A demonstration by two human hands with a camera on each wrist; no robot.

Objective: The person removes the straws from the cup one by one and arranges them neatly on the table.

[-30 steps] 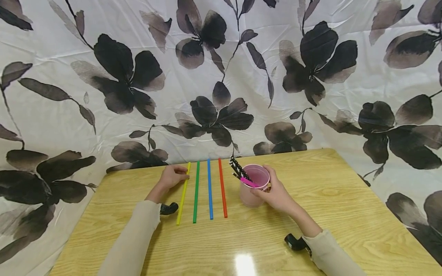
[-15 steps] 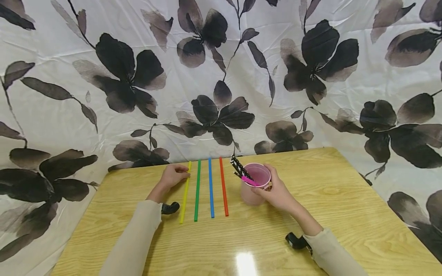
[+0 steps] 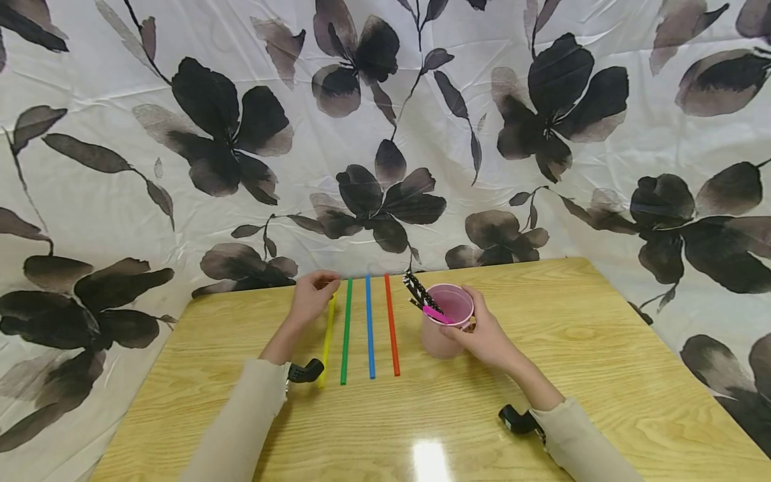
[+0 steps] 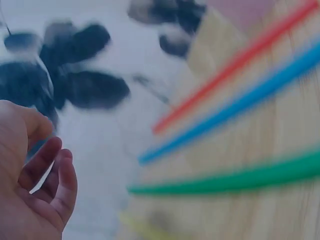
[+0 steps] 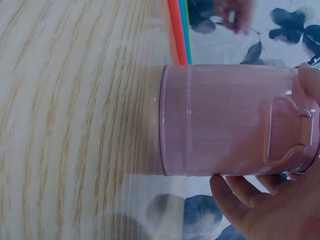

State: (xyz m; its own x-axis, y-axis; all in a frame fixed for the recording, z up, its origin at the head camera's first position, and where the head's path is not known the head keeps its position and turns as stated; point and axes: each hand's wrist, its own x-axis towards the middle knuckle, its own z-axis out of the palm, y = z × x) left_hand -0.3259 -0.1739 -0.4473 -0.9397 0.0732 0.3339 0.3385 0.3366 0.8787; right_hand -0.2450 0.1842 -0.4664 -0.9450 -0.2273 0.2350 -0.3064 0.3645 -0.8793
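My left hand [image 3: 310,299] hovers over the far end of a yellow straw [image 3: 328,340], its fingers loosely bent with nothing between them in the left wrist view. To the right, a green straw [image 3: 346,335], a blue straw [image 3: 370,328] and a red straw [image 3: 392,328] lie side by side, roughly parallel. My right hand [image 3: 486,340] grips a pink bucket [image 3: 438,340] around its rim, thumb at the near side. A folded wire handle [image 5: 287,132] shows on its wall. Black-and-white patterned sticks [image 3: 415,288] and a bright pink piece [image 3: 436,314] lean out of the bucket's left side.
The wooden table [image 3: 482,428] ends at the back against a hanging floral cloth [image 3: 385,120]. A black wrist camera [image 3: 306,370] is on the left wrist, close over the yellow straw's near end, and another camera [image 3: 517,420] is on the right wrist.
My left hand has come off the yellow straw and moved up, away from me and slightly right. My right hand keeps its grip on the bucket, which stays in place.
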